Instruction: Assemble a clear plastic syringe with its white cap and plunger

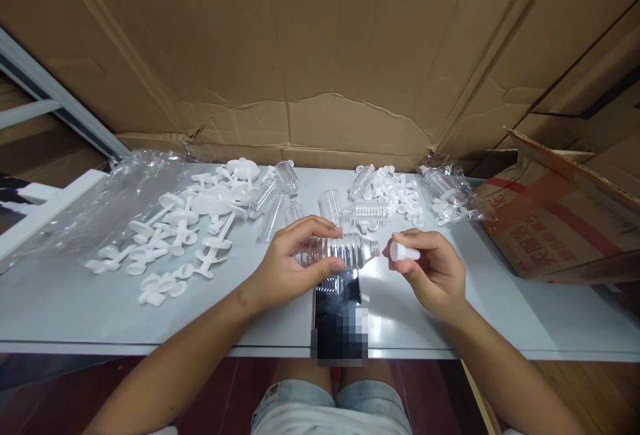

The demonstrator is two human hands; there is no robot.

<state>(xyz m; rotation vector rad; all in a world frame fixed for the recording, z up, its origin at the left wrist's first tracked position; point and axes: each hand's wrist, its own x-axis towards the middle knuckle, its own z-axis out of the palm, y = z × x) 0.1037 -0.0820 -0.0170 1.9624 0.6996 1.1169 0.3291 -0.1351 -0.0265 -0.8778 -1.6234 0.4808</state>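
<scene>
My left hand [300, 258] is wrapped round a clear ribbed plastic bottle [353, 250], which lies sideways in the air with its open neck toward the right. Just right of the neck, my right hand [430, 268] pinches a small white cap [403, 252]. Cap and neck are a short gap apart. Under the bottle is a dark phone [337, 315] at the table's front edge. Behind the hands lie more clear ribbed bottles [330, 207] and a heap of small white caps [397, 188].
White disc-and-stem parts [213, 203] spread over the left of the grey table [280, 321]. Plastic film [120, 201] lies far left. A bag of parts [447, 191] and an open carton [555, 221] stand right, with cardboard [300, 55] behind.
</scene>
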